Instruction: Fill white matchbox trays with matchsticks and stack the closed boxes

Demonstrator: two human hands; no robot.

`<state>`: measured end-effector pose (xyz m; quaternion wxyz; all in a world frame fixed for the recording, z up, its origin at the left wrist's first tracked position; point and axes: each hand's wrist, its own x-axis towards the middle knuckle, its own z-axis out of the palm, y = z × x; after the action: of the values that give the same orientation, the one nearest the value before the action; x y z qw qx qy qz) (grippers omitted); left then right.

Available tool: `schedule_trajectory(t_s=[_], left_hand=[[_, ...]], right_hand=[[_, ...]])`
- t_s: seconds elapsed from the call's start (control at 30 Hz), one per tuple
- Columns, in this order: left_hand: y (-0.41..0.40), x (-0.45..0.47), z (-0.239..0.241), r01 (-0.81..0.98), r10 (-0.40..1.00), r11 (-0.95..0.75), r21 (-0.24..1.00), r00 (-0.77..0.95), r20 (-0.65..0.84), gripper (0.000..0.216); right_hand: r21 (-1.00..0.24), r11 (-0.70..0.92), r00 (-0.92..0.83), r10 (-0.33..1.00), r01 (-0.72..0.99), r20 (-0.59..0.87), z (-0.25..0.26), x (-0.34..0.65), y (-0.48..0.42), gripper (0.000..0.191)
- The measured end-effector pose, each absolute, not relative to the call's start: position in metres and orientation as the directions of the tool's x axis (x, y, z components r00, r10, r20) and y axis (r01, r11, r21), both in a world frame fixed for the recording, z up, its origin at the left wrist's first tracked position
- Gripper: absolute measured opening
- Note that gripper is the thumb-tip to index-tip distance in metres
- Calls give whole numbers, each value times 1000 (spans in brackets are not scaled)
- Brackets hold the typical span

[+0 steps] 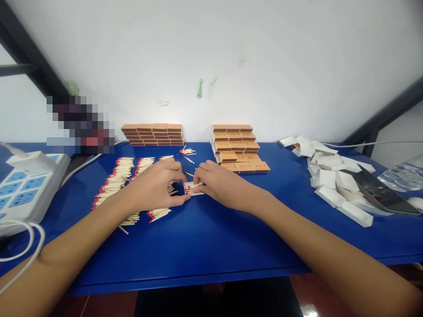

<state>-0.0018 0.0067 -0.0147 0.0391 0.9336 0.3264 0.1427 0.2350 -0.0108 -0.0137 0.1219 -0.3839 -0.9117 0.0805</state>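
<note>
My left hand [155, 182] grips the left end of a small white matchbox tray [185, 186] between thumb and fingers, just above the blue table or on it; I cannot tell which. Over the tray's right end, my right hand [223, 182] pinches matches [194, 187] that lie in or over the tray, red heads toward the left. Rows of red-headed matches [115, 178] spread beside and beneath my left hand, which partly hides them. A few loose matches [187, 152] lie behind the tray.
Stacks of matchboxes stand against the wall, at left [152, 135] and stepped at right [236, 147]. Several white trays [328, 202] are heaped on the right, beside a dark phone [383, 189] and clear plastic [405, 171]. A power strip [26, 189] with white cables occupies the left.
</note>
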Motion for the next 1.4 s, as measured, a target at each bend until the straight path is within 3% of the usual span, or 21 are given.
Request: schedule_trajectory(t_s=[0.23, 0.67, 0.93, 1.4], left_hand=[[7, -1, -14, 603, 627, -779, 174, 739, 246, 29], [6, -1, -14, 601, 631, -775, 194, 742, 224, 30], [5, -2, -13, 597, 630, -777, 201, 743, 225, 28], [2, 1, -15, 577, 609, -793, 195, 752, 251, 26]], right_hand=[[-413, 592, -613, 784, 692, 96, -2, 257, -9, 8], [-450, 604, -634, 766, 657, 102, -10, 250, -6, 13], [-503, 551, -641, 767, 665, -7, -1, 259, -7, 8], [-581, 634, -660, 722, 511, 208, -26, 237, -8, 2]])
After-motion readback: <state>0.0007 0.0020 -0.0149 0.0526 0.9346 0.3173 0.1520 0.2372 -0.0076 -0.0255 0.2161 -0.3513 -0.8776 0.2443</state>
